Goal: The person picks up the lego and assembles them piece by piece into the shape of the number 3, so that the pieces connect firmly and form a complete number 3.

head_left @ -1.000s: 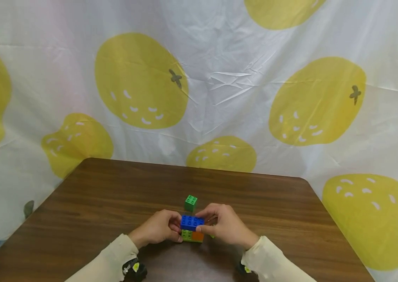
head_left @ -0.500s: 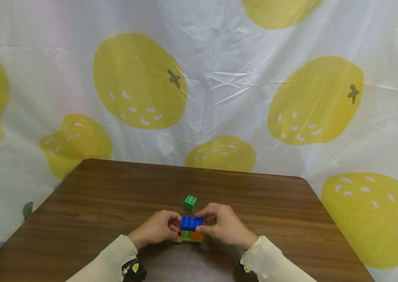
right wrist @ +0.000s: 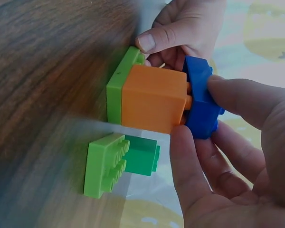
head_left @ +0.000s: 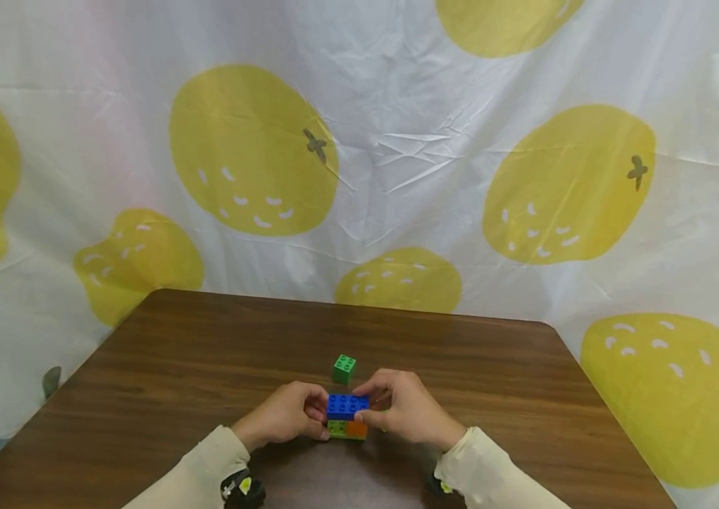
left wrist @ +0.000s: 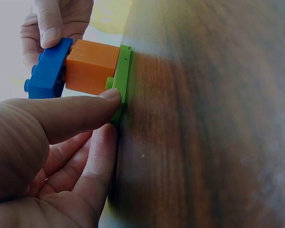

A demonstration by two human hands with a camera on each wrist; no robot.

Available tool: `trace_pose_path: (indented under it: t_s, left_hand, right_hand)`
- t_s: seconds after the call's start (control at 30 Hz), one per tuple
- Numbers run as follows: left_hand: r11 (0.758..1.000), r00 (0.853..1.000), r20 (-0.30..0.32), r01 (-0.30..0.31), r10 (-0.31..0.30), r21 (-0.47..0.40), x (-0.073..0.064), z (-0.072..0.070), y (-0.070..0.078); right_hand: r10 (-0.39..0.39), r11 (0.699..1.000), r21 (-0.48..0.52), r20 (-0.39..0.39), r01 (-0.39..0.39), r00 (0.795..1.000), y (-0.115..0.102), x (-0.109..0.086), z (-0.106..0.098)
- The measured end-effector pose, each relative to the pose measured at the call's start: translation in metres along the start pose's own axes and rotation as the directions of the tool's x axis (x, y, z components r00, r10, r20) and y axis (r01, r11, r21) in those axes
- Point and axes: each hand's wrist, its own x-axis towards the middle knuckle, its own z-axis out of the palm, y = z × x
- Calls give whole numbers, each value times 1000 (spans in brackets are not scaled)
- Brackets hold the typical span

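In the head view my left hand pinches the left end of a flat light green brick on the table, thumb on top. An orange brick stands on that brick's right part. My right hand holds a blue eight-stud brick between thumb and fingers over the orange one. In the right wrist view the blue brick is tilted, and orange studs show in the gap beneath it. A fingertip of the right hand is right at the orange brick's edge.
A green four-stud brick stands beyond the hands on the brown wooden table. Another light green brick lies beside the stack, mostly behind the right hand in the head view. A lemon-print curtain hangs behind the table.
The blue brick has come down very slightly over the orange one. Both hands keep the same grip, and the head view has shifted a little.
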Motion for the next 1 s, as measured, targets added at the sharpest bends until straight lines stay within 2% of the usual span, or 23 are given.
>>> trace_pose_path:
  t_s: [0.47, 0.73, 1.0]
  left_hand:
    - [1000, 1000, 3, -5, 5, -1, 1, 1, -1]
    - [999, 1000, 14, -21, 20, 48, 1, 3, 1]
    - [998, 999, 0, -46, 46, 34, -1, -2, 8]
  right_hand:
    - [23, 999, 39, 28, -24, 999, 3, 3, -2]
    - [24, 1000, 6, 46, -24, 999, 4, 4, -4]
    - [13, 1000, 0, 51, -13, 999, 5, 5, -5]
